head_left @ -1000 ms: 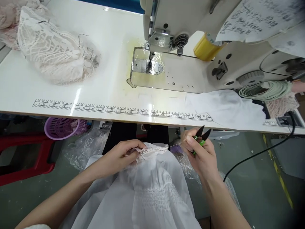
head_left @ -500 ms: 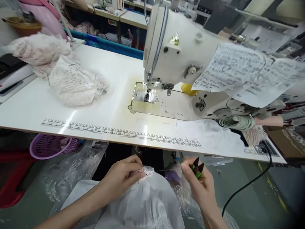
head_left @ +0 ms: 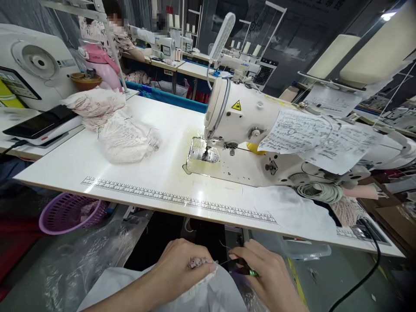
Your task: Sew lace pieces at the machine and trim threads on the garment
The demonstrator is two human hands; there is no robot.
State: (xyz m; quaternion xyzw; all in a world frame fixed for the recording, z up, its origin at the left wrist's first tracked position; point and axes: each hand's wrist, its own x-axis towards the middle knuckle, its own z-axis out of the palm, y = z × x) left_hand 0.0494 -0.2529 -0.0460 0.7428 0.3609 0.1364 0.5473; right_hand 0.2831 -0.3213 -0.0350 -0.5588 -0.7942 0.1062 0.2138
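Observation:
My left hand [head_left: 182,266] is closed on a white garment [head_left: 208,294] across my lap, and a gathered, ruffled bit of its edge [head_left: 198,261] pokes out between thumb and fingers. My right hand [head_left: 264,266] grips thread snips [head_left: 241,265] with dark blades and a green part, their tips pointing left toward the fabric edge. A thin thread runs between the fabric and the right fingers. Whether the blades touch the thread or the cloth, I cannot tell. Both hands are just below the table's front edge.
A sewing machine [head_left: 240,117] stands on the white table [head_left: 156,164], which has a printed ruler along its front. White cloth pieces [head_left: 123,138] lie at left, more white cloth [head_left: 289,208] at right. A purple basket [head_left: 65,214] sits below left; a black cable [head_left: 360,277] hangs at right.
My right hand has moved left, close to my left hand, and the snips have swung from pointing up to pointing at the fabric. The head view has tilted up.

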